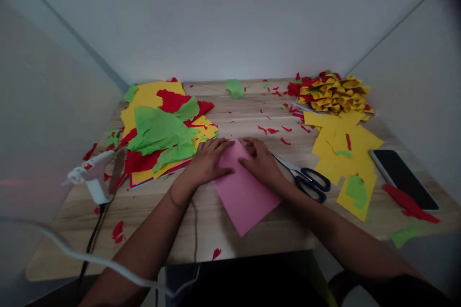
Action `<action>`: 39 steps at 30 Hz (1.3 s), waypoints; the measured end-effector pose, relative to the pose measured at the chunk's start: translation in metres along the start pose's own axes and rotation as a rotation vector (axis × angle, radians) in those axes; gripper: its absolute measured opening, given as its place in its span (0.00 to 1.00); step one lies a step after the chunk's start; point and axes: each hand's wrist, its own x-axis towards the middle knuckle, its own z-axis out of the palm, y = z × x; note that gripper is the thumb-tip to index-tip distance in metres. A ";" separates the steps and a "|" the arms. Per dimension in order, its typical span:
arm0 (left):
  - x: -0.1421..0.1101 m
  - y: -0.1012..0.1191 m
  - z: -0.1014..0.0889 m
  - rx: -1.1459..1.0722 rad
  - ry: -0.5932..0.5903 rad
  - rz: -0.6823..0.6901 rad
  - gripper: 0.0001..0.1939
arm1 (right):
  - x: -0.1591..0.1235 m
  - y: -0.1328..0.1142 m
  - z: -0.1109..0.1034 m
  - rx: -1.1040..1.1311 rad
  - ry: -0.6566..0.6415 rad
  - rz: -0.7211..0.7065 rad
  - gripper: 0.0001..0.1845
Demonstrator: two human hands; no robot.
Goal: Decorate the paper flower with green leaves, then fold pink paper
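A sheet of pink paper (248, 196) lies slantwise on the table in front of me, one corner pointing away and one towards me. My left hand (211, 160) is at its far left edge, the thumb on top of the sheet and the fingers curled around the far corner. On the opposite edge my right hand (260, 160) grips the sheet the same way, its thumb also on the paper. Some fingertips are hidden behind the far corner. A pair of scissors (306, 177) with dark blue handles lies just right of my right hand.
Green crepe paper (162, 129) covers red and yellow sheets at the left. A white glue gun (94, 177) stands before them, near a white cable (118, 266). At the right are yellow cut paper (342, 146), ruffled yellow paper pieces (333, 93) and a phone (403, 177). Red scraps lie scattered.
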 end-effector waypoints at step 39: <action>0.002 -0.005 -0.002 -0.766 0.811 -0.148 0.10 | -0.129 -0.043 -0.013 -0.292 -0.475 -0.568 0.36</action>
